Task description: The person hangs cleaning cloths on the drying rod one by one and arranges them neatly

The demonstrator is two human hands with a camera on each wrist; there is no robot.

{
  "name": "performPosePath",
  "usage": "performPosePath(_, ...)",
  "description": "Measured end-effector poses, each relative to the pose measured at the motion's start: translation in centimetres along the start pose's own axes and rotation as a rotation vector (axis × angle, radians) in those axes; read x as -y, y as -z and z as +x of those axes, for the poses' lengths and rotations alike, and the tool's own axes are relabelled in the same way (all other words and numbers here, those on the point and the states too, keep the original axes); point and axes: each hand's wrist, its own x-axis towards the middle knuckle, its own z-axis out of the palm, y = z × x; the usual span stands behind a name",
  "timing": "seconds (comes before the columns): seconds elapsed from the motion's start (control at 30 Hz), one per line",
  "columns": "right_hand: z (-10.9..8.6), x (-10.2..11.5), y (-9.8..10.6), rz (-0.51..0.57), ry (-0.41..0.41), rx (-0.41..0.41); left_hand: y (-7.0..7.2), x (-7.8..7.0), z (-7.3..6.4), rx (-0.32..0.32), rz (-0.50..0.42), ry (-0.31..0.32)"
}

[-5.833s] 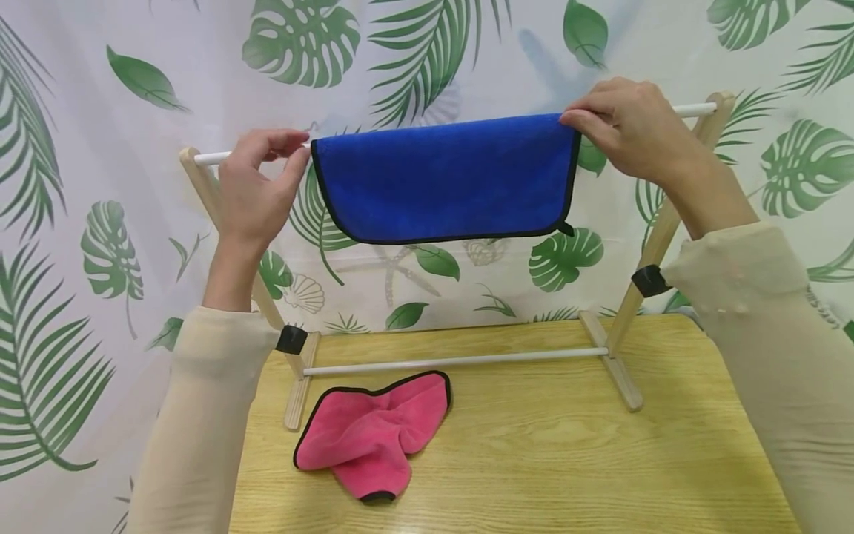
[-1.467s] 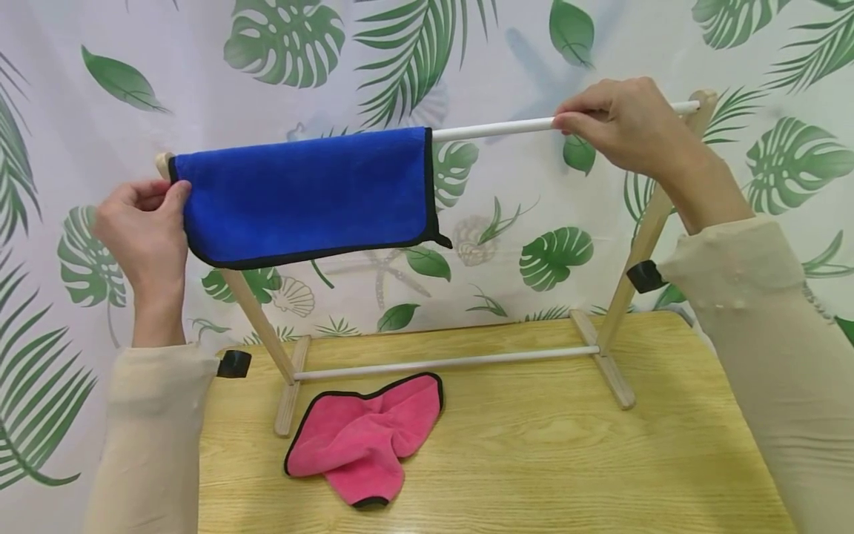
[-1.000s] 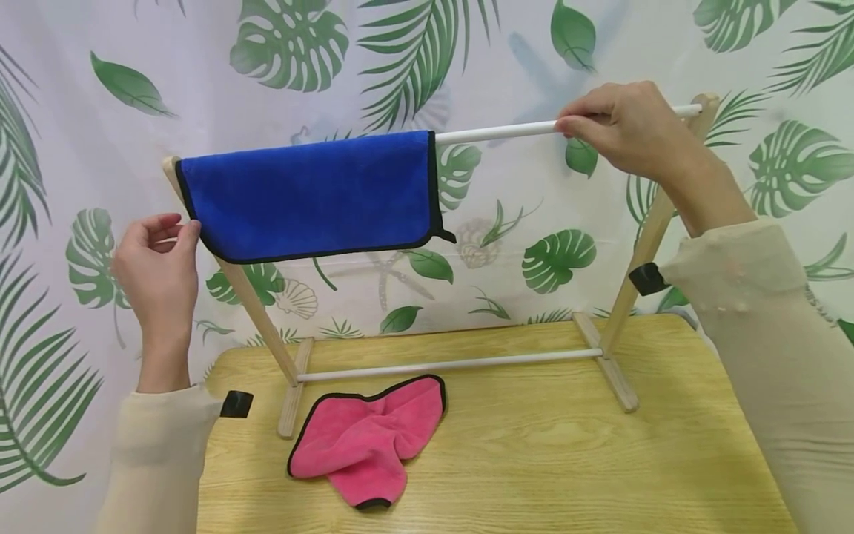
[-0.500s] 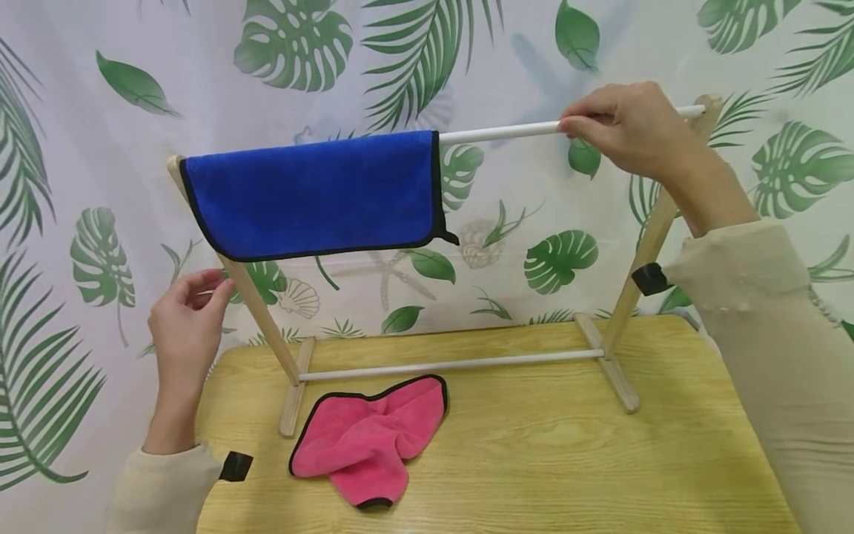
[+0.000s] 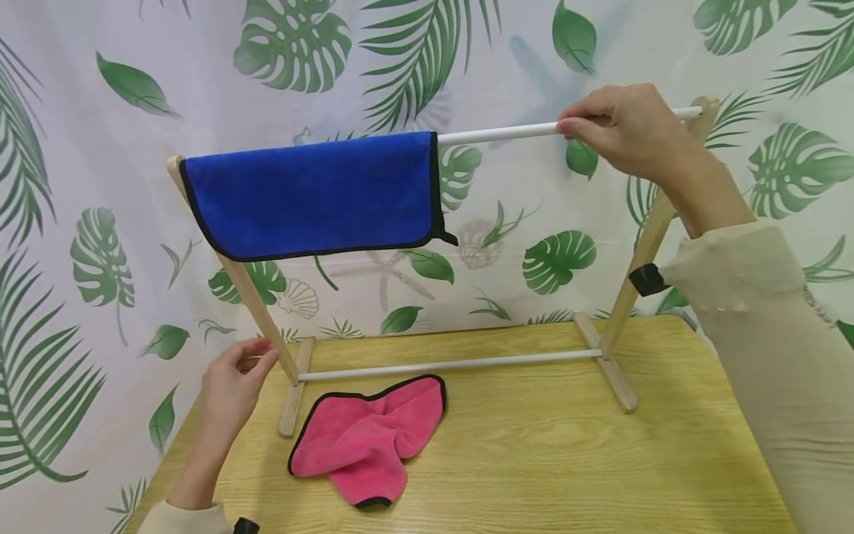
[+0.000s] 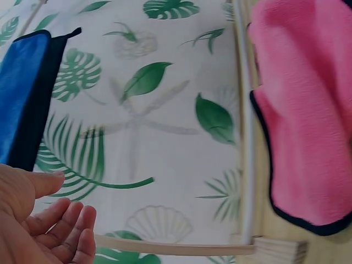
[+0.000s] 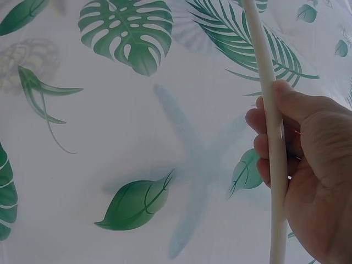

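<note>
While the right hand (image 5: 630, 135) pinches the white rod (image 5: 497, 133), left hand (image 5: 232, 386) loosely relaxed — wood-grain table (image 5: 567, 460) below, leaf-print curtain (image 5: 200, 44) behind.

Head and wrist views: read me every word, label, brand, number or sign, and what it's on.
No readable text, including on the blue cloth, pink cloth and top rod.
Too blurred to read: small dark marks, possibly lettering, on the leaf-print backdrop by the right sleeve.
</note>
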Motion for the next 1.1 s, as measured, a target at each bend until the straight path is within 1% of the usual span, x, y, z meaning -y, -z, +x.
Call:
performPosePath(0.1,0.0,0.0,0.0,0.003,-0.003,0.001,-0.8,1.1,-0.8,0.048,0.012,0.02)
performPosePath(0.23,-0.1,0.1,0.0,0.01,0.005,-0.004,-1.7,2.4,-1.7,0.075,0.032,0.037)
performPosePath(0.5,-0.2,0.1,0.1,0.022,-0.01,0.001,-3.4,4.5,-3.1,0.165,0.035,0.113)
performPosePath(0.63,-0.2,0.1,0.1,0.016,-0.014,0.005,-4.0,5.7,-3.8,0.187,0.03,0.141)
performPosePath(0.83,-0.1,0.0,0.0,0.01,-0.003,-0.004,-5.3,6.9,-4.6,0.212,0.049,0.134)
performPosePath(1.1,-0.2,0.0,0.1,0.014,-0.014,0.005,-6.4,7.3,-5.4,0.228,0.076,0.12)
